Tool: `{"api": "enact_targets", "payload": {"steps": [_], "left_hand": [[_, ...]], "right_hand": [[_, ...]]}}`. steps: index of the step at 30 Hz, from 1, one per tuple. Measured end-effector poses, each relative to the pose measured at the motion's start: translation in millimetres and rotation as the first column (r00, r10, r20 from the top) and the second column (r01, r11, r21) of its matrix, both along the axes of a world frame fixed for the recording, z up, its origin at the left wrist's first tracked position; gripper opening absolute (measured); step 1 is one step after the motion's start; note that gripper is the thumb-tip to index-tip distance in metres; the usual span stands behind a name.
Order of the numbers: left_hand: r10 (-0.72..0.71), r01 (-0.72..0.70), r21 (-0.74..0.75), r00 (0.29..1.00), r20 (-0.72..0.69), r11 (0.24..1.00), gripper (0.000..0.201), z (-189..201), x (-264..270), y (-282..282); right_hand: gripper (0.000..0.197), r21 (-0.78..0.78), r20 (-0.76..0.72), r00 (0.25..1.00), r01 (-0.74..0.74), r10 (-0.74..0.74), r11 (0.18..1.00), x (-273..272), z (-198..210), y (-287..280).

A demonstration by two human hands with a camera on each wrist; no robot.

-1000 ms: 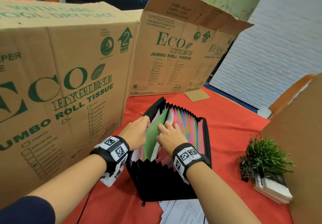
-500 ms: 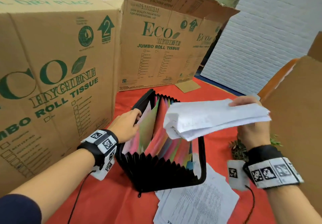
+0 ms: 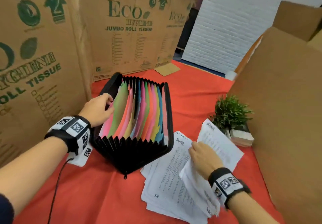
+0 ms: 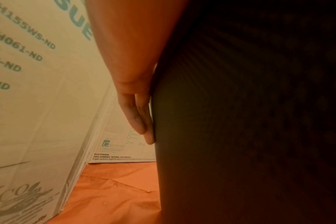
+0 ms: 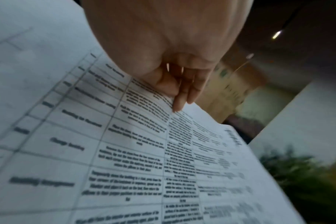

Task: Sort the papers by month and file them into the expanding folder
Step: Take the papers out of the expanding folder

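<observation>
The black expanding folder stands fanned open on the red cloth, its coloured dividers showing. My left hand grips the folder's left cover, thumb over the top edge by the pink and green dividers. In the left wrist view its fingers lie flat against the outside of the black cover. My right hand holds a bundle of printed sheets low over the loose paper pile to the right of the folder. A sheet marked JUNE lies on top there. The right fingers pinch the printed sheets.
Tall cardboard boxes stand at the left, at the back and at the right. A small green plant sits just beyond the papers. A white brick panel closes the far right. A black cable trails from my left wrist.
My right hand pulled a bundle of papers out of the folder, swung it right and lowered it onto the pile on the table. My left hand stayed on the folder's left cover.
</observation>
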State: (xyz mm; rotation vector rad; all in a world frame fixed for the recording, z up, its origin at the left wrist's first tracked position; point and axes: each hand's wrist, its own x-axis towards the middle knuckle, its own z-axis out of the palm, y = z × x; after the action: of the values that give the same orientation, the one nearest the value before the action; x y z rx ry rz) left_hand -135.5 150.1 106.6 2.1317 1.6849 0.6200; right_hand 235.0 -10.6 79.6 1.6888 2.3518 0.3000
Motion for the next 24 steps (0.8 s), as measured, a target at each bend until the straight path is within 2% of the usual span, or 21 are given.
{"api": "enact_targets", "payload": {"steps": [2, 3, 5, 7, 9, 10, 12, 14, 17, 20, 22, 24], "left_hand": [[0.009, -0.009, -0.004, 1.000, -0.011, 1.000, 0.027, 2, 3, -2], [0.012, -0.012, -0.005, 1.000, -0.013, 1.000, 0.027, 2, 3, -4], [0.014, -0.014, -0.006, 1.000, -0.019, 1.000, 0.027, 4, 3, -6], [0.010, -0.010, -0.010, 1.000, -0.027, 1.000, 0.027, 4, 3, -7], [-0.001, 0.000, -0.018, 0.999, -0.038, 1.000, 0.025, 5, 2, -8], [-0.008, 0.007, -0.019, 0.999, -0.044, 1.000, 0.025, 5, 3, -8], [-0.025, 0.023, -0.028, 0.998, -0.065, 0.999, 0.029, 6, 4, -10], [-0.038, 0.035, -0.039, 0.996, -0.079, 0.999, 0.033, 7, 5, -10], [-0.040, 0.037, -0.035, 0.995, -0.088, 0.999, 0.034, 8, 4, -10], [-0.036, 0.034, -0.030, 0.996, -0.086, 0.999, 0.035, 5, 3, -12], [-0.052, 0.051, -0.024, 0.996, -0.078, 0.998, 0.038, 6, 3, -14], [-0.087, 0.085, -0.020, 0.992, -0.089, 0.996, 0.038, 8, 4, -15]], "right_hand": [[0.008, -0.088, -0.037, 0.999, -0.003, -0.001, 0.996, -31, -28, -10], [0.012, -0.152, -0.069, 0.997, 0.036, -0.047, 0.988, -44, -39, -13], [0.045, -0.283, -0.129, 0.984, 0.082, -0.122, 0.956, -57, -62, -21], [0.068, -0.388, -0.264, 0.943, 0.090, -0.204, 0.917, -63, -67, -28], [0.085, -0.410, -0.443, 0.836, 0.131, -0.322, 0.903, -57, -73, -33], [0.083, -0.418, -0.502, 0.764, 0.195, -0.405, 0.887, -50, -72, -33], [0.061, -0.381, -0.558, 0.638, 0.372, -0.531, 0.847, -32, -61, -30], [0.042, -0.239, -0.598, 0.585, 0.522, -0.547, 0.819, -13, -38, -15], [0.026, 0.047, -0.668, 0.623, 0.581, -0.406, 0.813, 0, 10, 20], [0.017, 0.233, -0.683, 0.704, 0.463, -0.195, 0.855, -23, 61, 52], [0.017, 0.254, -0.650, 0.756, 0.309, -0.075, 0.916, -56, 87, 71], [0.018, 0.188, -0.612, 0.790, 0.110, 0.029, 0.976, -93, 100, 84]]}}
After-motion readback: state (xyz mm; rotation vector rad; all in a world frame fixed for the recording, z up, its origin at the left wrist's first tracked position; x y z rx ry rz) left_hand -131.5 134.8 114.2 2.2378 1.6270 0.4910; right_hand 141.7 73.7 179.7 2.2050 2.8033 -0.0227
